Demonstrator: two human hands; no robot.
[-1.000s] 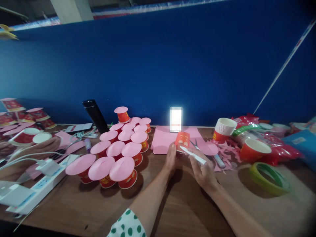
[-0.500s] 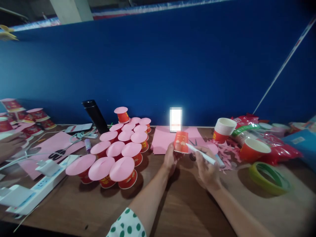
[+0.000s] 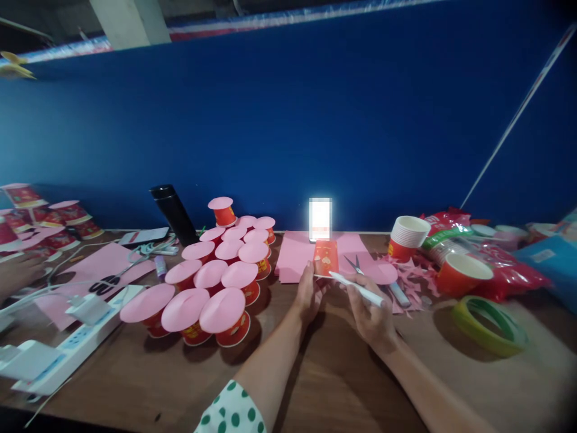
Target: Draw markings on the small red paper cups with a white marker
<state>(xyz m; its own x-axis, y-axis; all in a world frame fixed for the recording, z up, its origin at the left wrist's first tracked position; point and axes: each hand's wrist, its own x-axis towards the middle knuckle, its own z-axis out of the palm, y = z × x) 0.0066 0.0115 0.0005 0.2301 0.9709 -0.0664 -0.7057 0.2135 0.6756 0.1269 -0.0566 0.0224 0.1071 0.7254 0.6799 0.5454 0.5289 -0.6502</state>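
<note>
My left hand (image 3: 311,296) grips a red paper cup (image 3: 325,258) with gold print, held upside down with its rim downward. In my right hand (image 3: 372,316) is a slim white pen (image 3: 360,288), its tip at the cup's lower right edge; what kind of pen I cannot tell. Behind the hands lie pink paper sheets (image 3: 295,255) with a pair of scissors (image 3: 354,264) on them. To the left stand several upturned red cups, each topped by a pink paper disc (image 3: 223,308).
Left are a power strip (image 3: 85,334) with cables, a black flask (image 3: 174,213) and another person's hand (image 3: 18,276). Behind the cup a lit phone (image 3: 320,219) stands upright. On the right are stacked cups (image 3: 408,237), a single cup (image 3: 464,273), pink scraps and a tape roll (image 3: 489,328).
The pen tip has moved down and left along the cup toward its rim. My right hand has lowered slightly, uncovering more of the scissors. The cup has shifted a little left.
</note>
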